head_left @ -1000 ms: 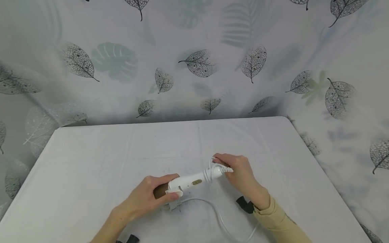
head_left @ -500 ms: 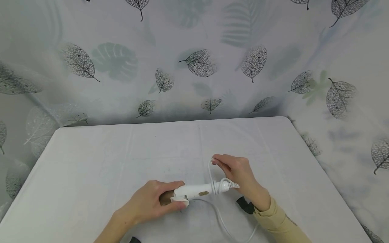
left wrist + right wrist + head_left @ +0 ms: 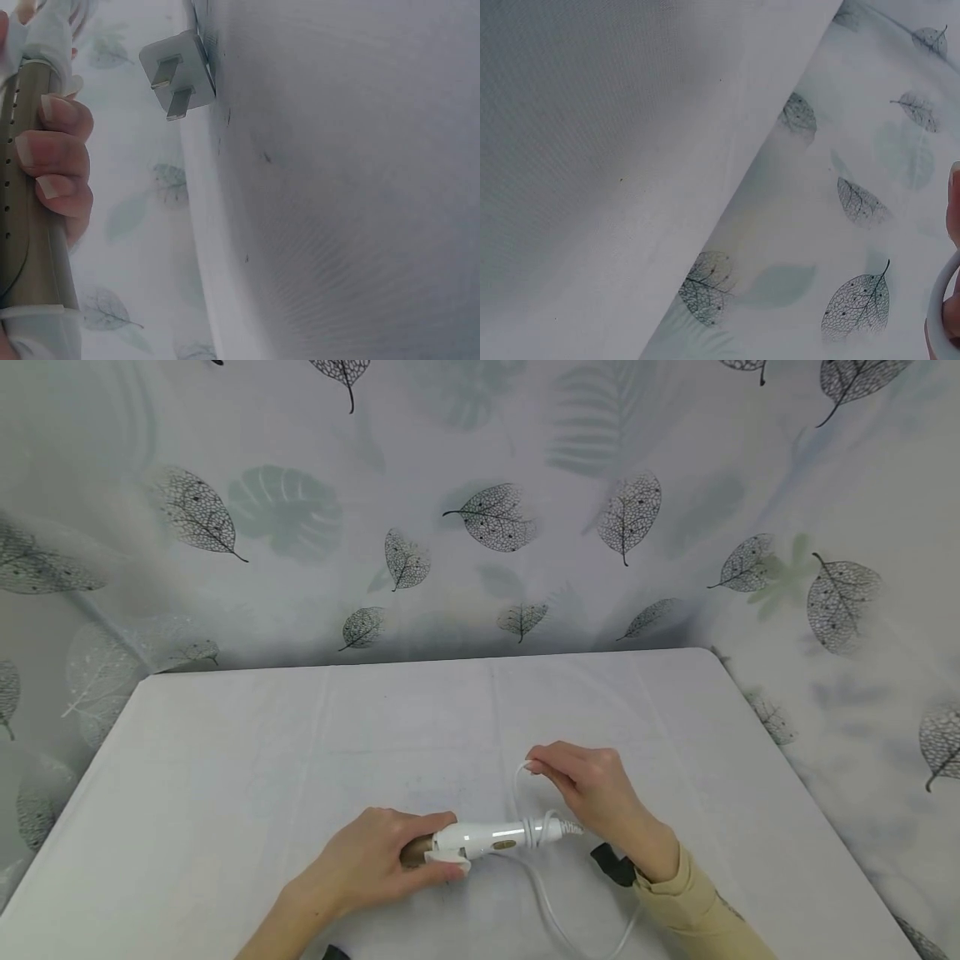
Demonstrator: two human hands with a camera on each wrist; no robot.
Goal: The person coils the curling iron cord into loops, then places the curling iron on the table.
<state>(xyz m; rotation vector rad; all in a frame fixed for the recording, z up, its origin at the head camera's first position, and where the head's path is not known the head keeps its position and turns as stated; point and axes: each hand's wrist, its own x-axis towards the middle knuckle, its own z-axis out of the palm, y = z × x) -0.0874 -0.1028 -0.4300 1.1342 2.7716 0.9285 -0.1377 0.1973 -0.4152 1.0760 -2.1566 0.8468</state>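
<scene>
A curling iron with a white handle and gold-brown barrel lies nearly level low over the table in the head view. My left hand grips it by the barrel; in the left wrist view the fingers curl round the perforated barrel. White cord is wound about the handle's right end and also trails toward the near edge. Up and right of the handle, my right hand pinches a loop of that cord between thumb and fingertips. A two-pin plug shows in the left wrist view; the iron and left hand hide it from the head view.
The white-covered table reaches back to a leaf-patterned curtain. Near the right wrist a black piece is visible, and another black piece sits at the lower edge by the left forearm.
My left hand has brought the curling iron nearer and slightly right, levelling it. The right hand stays almost in place, and the cord loop between it and the handle has grown longer.
</scene>
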